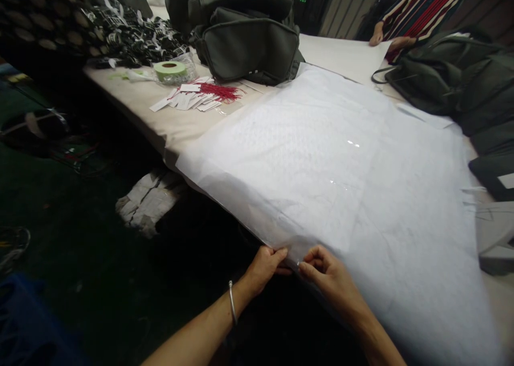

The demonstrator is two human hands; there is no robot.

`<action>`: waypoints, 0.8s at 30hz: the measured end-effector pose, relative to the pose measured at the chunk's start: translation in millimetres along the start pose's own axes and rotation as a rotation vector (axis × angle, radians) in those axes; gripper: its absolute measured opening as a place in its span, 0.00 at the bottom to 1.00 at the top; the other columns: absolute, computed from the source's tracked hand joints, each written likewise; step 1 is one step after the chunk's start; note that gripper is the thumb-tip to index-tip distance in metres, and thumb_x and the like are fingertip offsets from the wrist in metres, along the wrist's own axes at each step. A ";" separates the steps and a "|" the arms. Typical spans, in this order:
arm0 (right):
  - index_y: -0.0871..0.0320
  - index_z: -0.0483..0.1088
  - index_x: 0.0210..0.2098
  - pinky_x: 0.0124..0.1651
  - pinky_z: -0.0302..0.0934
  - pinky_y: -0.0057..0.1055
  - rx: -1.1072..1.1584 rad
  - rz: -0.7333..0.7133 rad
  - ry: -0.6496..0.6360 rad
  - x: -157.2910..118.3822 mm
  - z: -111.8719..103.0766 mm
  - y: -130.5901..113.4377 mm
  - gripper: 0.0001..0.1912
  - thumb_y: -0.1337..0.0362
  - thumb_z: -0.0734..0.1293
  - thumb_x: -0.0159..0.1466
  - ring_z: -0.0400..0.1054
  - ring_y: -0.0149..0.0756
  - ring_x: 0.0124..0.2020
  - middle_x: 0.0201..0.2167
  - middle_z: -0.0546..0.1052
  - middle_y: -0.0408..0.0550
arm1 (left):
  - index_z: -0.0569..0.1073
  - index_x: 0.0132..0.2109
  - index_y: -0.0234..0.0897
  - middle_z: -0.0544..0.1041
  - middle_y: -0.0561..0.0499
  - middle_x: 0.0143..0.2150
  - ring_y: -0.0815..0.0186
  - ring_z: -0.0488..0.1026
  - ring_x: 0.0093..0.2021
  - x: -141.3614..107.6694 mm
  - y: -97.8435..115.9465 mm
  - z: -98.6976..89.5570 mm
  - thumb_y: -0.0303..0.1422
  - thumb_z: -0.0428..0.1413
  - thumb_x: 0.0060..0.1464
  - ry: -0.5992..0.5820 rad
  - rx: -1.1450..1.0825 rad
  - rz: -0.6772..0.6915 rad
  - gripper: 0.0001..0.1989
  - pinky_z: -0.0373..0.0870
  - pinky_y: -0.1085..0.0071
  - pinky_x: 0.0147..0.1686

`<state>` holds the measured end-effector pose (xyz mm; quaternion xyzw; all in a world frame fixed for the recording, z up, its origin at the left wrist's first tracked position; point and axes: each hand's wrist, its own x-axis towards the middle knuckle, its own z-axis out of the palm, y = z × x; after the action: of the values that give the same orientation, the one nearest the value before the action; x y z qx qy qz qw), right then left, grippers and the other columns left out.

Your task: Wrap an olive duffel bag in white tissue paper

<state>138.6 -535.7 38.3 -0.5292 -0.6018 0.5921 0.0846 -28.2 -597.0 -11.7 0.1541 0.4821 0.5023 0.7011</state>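
In the head view, the white sheet [297, 136] lies spread over the table [132, 101], its near edge at the two hands. The left hand [267, 264] is closed on that edge, thumb above and fingers below. The right hand [327, 272] is curled just beside it, thumb and forefinger nearly together at the edge; whether they grip anything, I cannot tell. Spreading looks done, with small shiny patches [353, 144] on the surface; the near edge seems unfinished. Tags [193, 97] lie beyond, well apart from the hands.
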 end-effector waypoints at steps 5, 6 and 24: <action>0.55 0.64 0.33 0.31 0.58 0.29 0.001 -0.016 -0.011 -2.2 4.4 -5.4 0.13 0.53 0.68 0.60 0.68 0.34 0.28 0.25 0.74 0.40 | 0.77 0.47 0.28 0.80 0.40 0.41 0.54 0.78 0.41 -0.1 -4.2 -1.5 0.44 0.64 0.50 -0.032 -0.022 0.004 0.24 0.76 0.59 0.43; 0.55 0.64 0.33 0.32 0.58 0.29 0.022 -0.023 -0.021 -2.8 5.4 -6.1 0.13 0.53 0.68 0.60 0.68 0.34 0.28 0.25 0.74 0.40 | 0.77 0.46 0.28 0.80 0.40 0.41 0.54 0.78 0.40 0.1 -4.7 -1.7 0.44 0.64 0.50 -0.037 -0.026 0.004 0.23 0.76 0.58 0.43; 0.53 0.65 0.28 0.31 0.57 0.32 -0.320 0.060 0.230 2.6 17.6 -14.0 0.08 0.56 0.65 0.57 0.70 0.37 0.25 0.21 0.75 0.39 | 0.79 0.41 0.26 0.80 0.41 0.36 0.57 0.78 0.35 -7.1 -2.7 1.5 0.46 0.63 0.50 -0.041 -0.031 0.020 0.23 0.76 0.61 0.41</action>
<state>117.1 -541.0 43.1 -0.6179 -0.6586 0.4265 0.0499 -25.7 -603.8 -9.2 0.1583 0.4582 0.5134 0.7081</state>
